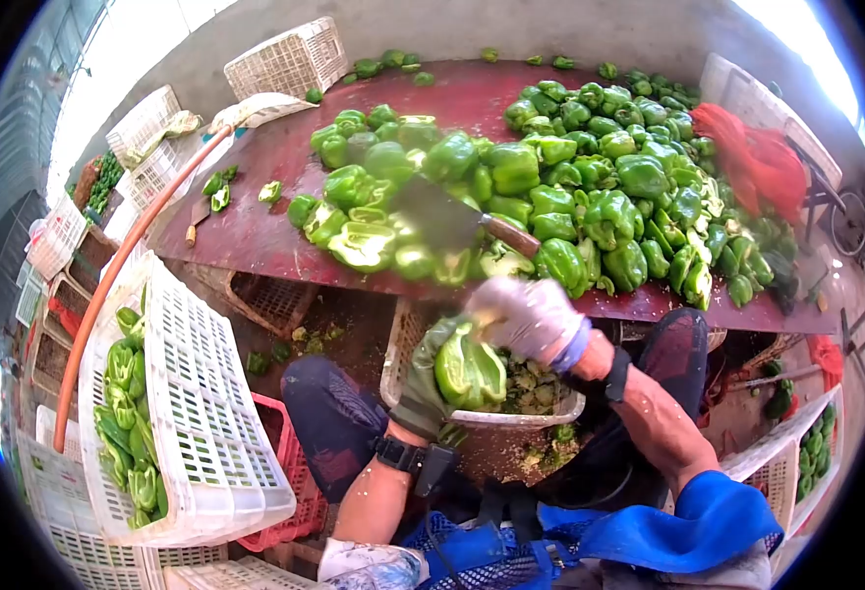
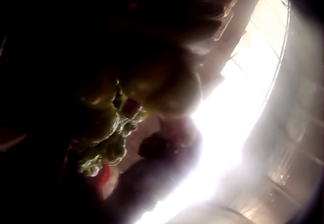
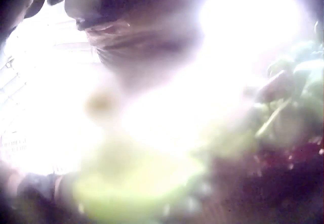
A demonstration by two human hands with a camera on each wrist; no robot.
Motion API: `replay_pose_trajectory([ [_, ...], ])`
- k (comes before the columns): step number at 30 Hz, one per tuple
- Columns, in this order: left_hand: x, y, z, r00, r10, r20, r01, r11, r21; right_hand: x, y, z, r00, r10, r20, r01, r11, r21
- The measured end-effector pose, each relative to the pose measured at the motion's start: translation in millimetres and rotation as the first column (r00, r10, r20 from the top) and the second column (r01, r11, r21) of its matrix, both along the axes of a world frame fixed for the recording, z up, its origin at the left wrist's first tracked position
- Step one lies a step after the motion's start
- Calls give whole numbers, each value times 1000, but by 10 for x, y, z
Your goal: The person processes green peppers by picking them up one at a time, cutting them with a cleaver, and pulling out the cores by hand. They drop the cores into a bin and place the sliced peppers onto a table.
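In the head view my left hand (image 1: 419, 379), in a grey-green glove, grips a cut green bell pepper (image 1: 470, 372), its pale inside facing up. Blurred by motion, my right hand (image 1: 533, 320) in a pale glove hovers at the top of that pepper; whether its fingers hold anything I cannot tell. Beyond the hands, a cleaver (image 1: 437, 211) with a wooden handle lies across the pile of green peppers (image 1: 609, 177). A pale cut half (image 1: 362, 246) sits at the pile's near edge. The left wrist view is mostly dark, the right wrist view washed out.
Between the knees stands a white crate (image 1: 526, 421) with pepper scraps. To the left, a tilted white crate (image 1: 221, 393) holds peppers beside a red crate (image 1: 305, 492). A small knife (image 1: 195, 221) lies on the red tabletop (image 1: 256, 236). An orange hose (image 1: 123, 251) arches by its left edge.
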State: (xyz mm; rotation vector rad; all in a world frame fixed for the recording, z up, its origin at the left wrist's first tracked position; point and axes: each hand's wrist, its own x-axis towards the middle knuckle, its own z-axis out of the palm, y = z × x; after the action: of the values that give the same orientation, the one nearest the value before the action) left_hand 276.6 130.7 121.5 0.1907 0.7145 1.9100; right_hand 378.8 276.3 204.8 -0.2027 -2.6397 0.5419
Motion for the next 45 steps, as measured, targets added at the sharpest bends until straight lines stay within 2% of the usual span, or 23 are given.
replay_pose_trajectory([
  [3, 144, -120, -144, 953, -290, 85, 301, 938, -171, 129, 363, 189, 987, -139, -80, 140, 990, 1],
  [4, 236, -174, -135, 906, -371, 205, 412, 882, -228, 138, 500, 140, 972, -121, -203, 130, 991, 29],
  [7, 171, -260, -95, 840, -463, 284, 527, 820, -222, 288, 630, 143, 948, -252, -193, 223, 962, -159],
  [8, 67, -214, 208, 879, -473, -52, 458, 870, -181, 298, 683, 107, 936, -212, -282, 187, 976, -113],
  [9, -176, -112, 523, 833, -418, -363, 403, 907, -122, 292, 799, 7, 911, -134, -390, 152, 988, 17],
  [10, -422, -24, 737, 794, -309, -523, 322, 944, -69, 305, 679, 90, 934, -209, -288, 173, 974, -146],
  [12, -1098, 203, 1106, 742, -35, -670, -10, 998, -63, 298, 556, 214, 956, -244, -163, 196, 944, -264],
  [14, -1795, 378, 1156, 654, 111, -748, -325, 934, -146, 289, 507, 136, 970, -177, -165, 146, 972, -184],
  [16, -2321, 444, 930, 592, 132, -795, -534, 803, -265, 275, 416, 131, 985, -149, -89, 135, 979, -152],
  [17, -2518, 453, 754, 580, 118, -806, -599, 732, -323, 252, 426, 25, 982, -106, -156, 98, 993, -63],
  [23, -3045, 490, -275, 597, -34, -801, -709, 446, -547, 232, 429, -141, 996, -24, -85, 27, 999, 37],
  [25, -3167, 540, -624, 578, -61, -814, -680, 514, -522, 193, 433, -233, 985, 47, -164, -43, 999, 28],
  [27, -3412, 551, -1056, 541, -43, -840, -626, 646, -436, 149, 395, -235, 996, 44, -79, -41, 998, 37],
  [28, -3331, 558, -938, 547, -98, -832, -660, 562, -500, 127, 379, -217, 998, 43, -34, -42, 998, 41],
  [30, -2917, 539, -498, 423, -339, -840, -767, 360, -531, 101, 338, -210, 998, 45, 32, -46, 998, 39],
  [32, -3309, 439, -1009, 140, -376, -916, -751, 563, -345, 60, 304, -224, 997, 51, 63, -54, 998, 35],
  [35, -3092, 78, -853, -399, -270, -876, -530, 848, -20, 8, 237, -205, 993, 39, 111, -35, 999, -38],
  [36, -3002, -64, -791, -494, -196, -847, -429, 902, 42, 5, 200, -130, 987, 45, 156, -28, 994, -108],
  [37, -2773, -194, -666, -107, -76, -991, -364, 931, -32, -17, 162, -87, 978, 56, 200, -21, 984, -175],
  [38, -2528, -276, -520, 544, 139, -828, -255, 967, -5, -38, 163, -146, 987, 91, 130, -66, 980, -187],
  [39, -2292, -342, -349, 801, 228, -554, -224, 972, 76, -47, 153, -178, 991, 103, 86, -84, 977, -195],
  [41, -1857, -447, -95, 937, 230, -262, -177, 961, 212, -75, 104, -210, 993, 121, -5, -119, 971, -209],
  [45, -1224, -458, 253, 986, 56, -158, 8, 924, 381, -58, 9, -151, 982, 180, -58, -189, 922, -337],
])
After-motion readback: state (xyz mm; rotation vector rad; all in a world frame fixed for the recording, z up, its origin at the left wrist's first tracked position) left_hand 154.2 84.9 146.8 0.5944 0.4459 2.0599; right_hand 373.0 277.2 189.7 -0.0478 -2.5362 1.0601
